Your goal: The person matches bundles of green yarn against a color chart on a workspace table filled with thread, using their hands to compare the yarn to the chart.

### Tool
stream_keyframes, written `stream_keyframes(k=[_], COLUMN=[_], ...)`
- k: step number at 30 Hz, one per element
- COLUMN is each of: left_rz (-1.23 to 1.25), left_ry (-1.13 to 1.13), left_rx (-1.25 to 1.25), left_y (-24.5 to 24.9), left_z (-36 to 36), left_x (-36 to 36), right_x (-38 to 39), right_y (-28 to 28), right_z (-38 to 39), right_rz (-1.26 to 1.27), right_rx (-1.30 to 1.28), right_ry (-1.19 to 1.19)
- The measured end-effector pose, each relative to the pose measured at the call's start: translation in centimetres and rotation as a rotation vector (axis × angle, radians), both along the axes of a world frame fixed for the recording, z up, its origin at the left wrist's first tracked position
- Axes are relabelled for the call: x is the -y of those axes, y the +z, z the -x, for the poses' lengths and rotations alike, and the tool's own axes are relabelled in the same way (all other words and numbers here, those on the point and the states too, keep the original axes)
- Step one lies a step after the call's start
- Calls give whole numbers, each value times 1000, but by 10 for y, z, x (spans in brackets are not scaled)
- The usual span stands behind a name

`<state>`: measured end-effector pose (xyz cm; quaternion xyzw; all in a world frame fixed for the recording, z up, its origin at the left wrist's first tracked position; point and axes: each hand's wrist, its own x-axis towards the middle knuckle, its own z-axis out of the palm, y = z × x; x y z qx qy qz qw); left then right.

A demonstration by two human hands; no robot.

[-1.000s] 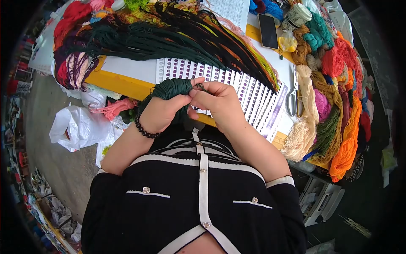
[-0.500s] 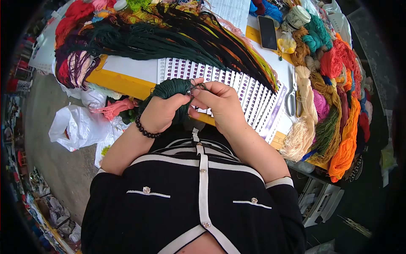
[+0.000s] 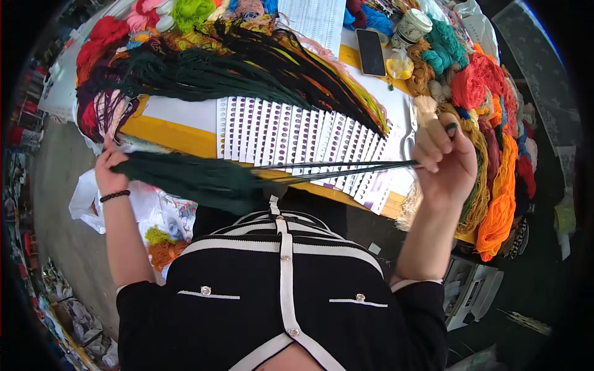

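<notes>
My left hand (image 3: 111,172) is far to the left, closed on one end of a dark green skein of thread (image 3: 192,179). The skein is stretched sideways in front of my body, over the table's near edge. From its other end several thin strands run taut to my right hand (image 3: 447,154), raised at the right with its fingers curled round them. A small dark green bit shows by the right fingertips. Beneath the strands lie white colour-card strips (image 3: 266,130) with rows of purple dots.
Loose hanks of dark green and black thread (image 3: 204,74) lie across the table's middle. At the back right is a phone (image 3: 371,52), beside a patterned jar (image 3: 413,26). Scissors (image 3: 409,137) lie near my right hand. Orange yarn (image 3: 500,204) hangs over the right side.
My hands were together over the bundled skein and are now wide apart. The skein has been drawn out lengthwise, left hand to the left, right hand to the right with strands.
</notes>
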<state>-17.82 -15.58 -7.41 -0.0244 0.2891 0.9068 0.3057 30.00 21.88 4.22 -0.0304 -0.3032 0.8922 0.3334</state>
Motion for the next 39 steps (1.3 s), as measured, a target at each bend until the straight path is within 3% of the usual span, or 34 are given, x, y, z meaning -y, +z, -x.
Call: stream_keyframes(k=[4, 6, 8, 10, 11, 13, 14, 16, 18, 19, 20, 22, 25, 29, 34, 39], left_rz=[538, 720, 825, 931, 876, 734, 639, 301, 243, 289, 333, 362, 665, 767, 825, 742], left_ry=[434, 525, 507, 492, 376, 133, 12, -437, -699, -763, -828, -924, -960, -1046, -1036, -913], left_rx=[-78, -143, -189, -239, -225, -197, -181, -114, -144, -211, -278, -303, -376, -257, -179, -347], left_y=[-43, -37, -28, -12, -2, 17, 25, 34, 56, 63, 66, 56, 55, 9, -5, -18], left_z=[82, 77, 57, 27, 8, -30, -49, -83, -132, -153, -170, -189, -216, -217, -216, -235], left_x=[84, 88, 73, 41, 15, -37, -64, -110, -166, -192, -216, -253, -292, -319, -333, -337], right_x=[-82, -122, -167, -155, -175, -132, -115, -96, -63, -54, -52, -42, -44, -53, -57, -68], right_y=[-14, -9, -15, -5, -19, -15, -25, -63, -82, -97, -125, -137, -150, -157, -150, -158], right_z=[-88, -139, -206, -198, -213, -126, -89, -30, 33, 56, 73, 100, 115, 114, 114, 114], right_rz=[-95, -81, -250, -573, -651, -793, -739, -954, -901, -976, -1090, -1263, -1264, -1096, -928, -697], right_rx=[521, 692, 879, 1152, 1090, 1179, 1185, 1334, 1331, 1363, 1229, 1215, 1299, 1354, 1391, 1263], right_ry=[-497, -766, -1117, -1541, -1480, -1219, -1056, -646, -310, -215, -215, -177, -132, -83, 62, 131])
